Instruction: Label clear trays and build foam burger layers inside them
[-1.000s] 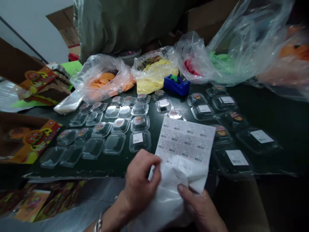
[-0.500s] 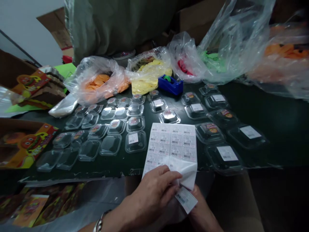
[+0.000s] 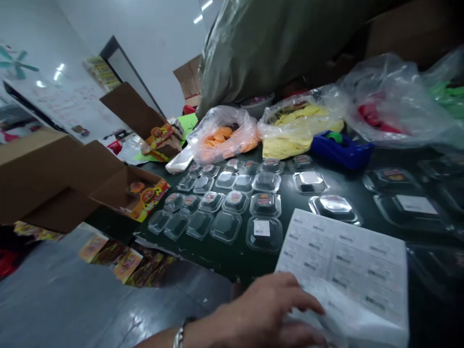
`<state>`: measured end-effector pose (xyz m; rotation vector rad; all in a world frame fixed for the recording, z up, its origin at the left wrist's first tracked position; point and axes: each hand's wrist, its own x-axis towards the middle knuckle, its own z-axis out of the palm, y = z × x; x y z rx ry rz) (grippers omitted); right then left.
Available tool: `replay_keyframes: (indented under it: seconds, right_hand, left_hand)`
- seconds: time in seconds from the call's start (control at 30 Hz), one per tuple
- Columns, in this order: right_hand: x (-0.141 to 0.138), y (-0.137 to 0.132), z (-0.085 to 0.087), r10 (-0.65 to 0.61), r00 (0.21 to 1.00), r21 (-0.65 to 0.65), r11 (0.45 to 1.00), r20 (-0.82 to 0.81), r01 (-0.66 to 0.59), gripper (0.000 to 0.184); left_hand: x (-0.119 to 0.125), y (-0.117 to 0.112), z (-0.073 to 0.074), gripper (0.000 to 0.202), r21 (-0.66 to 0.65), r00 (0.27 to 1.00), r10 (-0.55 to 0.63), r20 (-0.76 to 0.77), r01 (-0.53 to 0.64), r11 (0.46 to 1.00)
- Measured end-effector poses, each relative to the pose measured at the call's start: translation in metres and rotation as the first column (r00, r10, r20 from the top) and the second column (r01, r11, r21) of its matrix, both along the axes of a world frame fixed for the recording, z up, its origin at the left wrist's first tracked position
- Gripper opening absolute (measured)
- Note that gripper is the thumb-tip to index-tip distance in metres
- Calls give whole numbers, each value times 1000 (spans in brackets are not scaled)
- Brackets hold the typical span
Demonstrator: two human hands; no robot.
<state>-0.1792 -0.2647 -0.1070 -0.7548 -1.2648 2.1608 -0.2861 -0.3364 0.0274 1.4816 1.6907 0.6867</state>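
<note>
My left hand (image 3: 271, 309), with a bracelet (image 3: 179, 336) at the wrist, is at the lower left part of a white sheet of barcode labels (image 3: 348, 256). Its fingers are curled and pressed together; their tips are blurred, and what they pinch cannot be made out. The lower part of the sheet is bare backing and bends upward. My right hand is out of view. Beside the sheet lies a clear plastic box (image 3: 264, 235) with a white label on its top. Further clear boxes stand in rows, some with burger-picture stickers, like this box (image 3: 265, 205).
Behind the boxes sit open plastic bags of orange pieces (image 3: 219, 137), yellow pieces (image 3: 290, 145) and red pieces (image 3: 377, 118). A blue tape dispenser (image 3: 340, 150) stands before them. An open printed carton (image 3: 126, 191) is at the table's left. Printed packaging (image 3: 126, 263) lies lower down.
The view has swung left, bringing more of the room and cartons into sight. The sheet now appears nearer and further right. My right hand and the loose label beside it have left the view.
</note>
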Motion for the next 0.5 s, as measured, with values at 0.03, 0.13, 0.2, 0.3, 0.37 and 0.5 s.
replay_keyframes:
  seconds: [0.03,0.13,0.2,0.3,0.37,0.5]
  right_hand:
    - [9,-1,0,2,1000,-13,1000,0,-2,25]
    - [44,-4,6,-41,996,-54,997,84,46,28]
    - [64,-7,16,-72,985,-72,994,157,84,35]
    - [76,-8,34,-38,977,-152,986,207,71,44]
    - [76,-7,44,-17,981,-209,976,194,58,47]
    - [75,-1,50,-14,974,-210,976,224,62,49]
  left_hand:
    - [4,1,-3,22,-15,996,-91,-7,91,996]
    - [22,7,-14,17,-55,977,-212,4,212,976]
    - [32,10,-15,15,-94,990,-144,2,143,985]
    - [36,16,-11,13,-155,995,-96,35,101,983]
    - [37,20,-8,12,-186,992,-107,67,118,975]
    - [43,24,-9,9,-164,985,-77,153,102,981]
